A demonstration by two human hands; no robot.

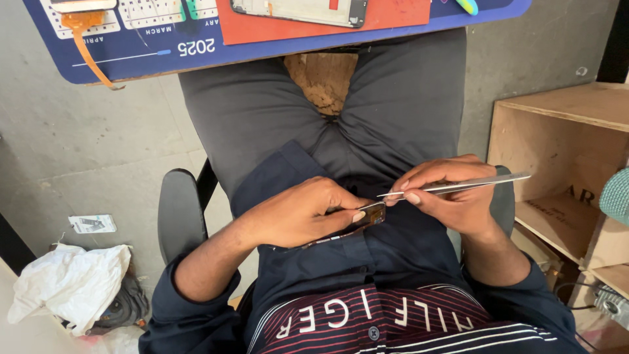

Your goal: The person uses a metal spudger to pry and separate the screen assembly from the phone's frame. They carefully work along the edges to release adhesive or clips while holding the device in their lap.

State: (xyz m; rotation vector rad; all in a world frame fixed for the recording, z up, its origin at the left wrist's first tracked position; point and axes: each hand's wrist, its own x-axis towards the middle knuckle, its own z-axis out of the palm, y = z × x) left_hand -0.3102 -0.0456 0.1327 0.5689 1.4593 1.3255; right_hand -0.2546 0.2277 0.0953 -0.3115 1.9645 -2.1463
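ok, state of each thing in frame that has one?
left hand: closed around the small part
right hand: pinching the tweezers, tips at the part
phone screen on desk: lying flat on the red mat
wooden crate: open

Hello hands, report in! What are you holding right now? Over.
Left hand grips small phone part. Right hand pinches metal tweezers, tips at the part. Nothing between them.

Left hand [298, 213] covers most of the small dark part [367, 216]; only its end near the tweezers [458, 187] shows. Worktop [164, 56] cut by top edge, phone frame [301, 10] on it too. Wooden crate [563, 151] cut at right.
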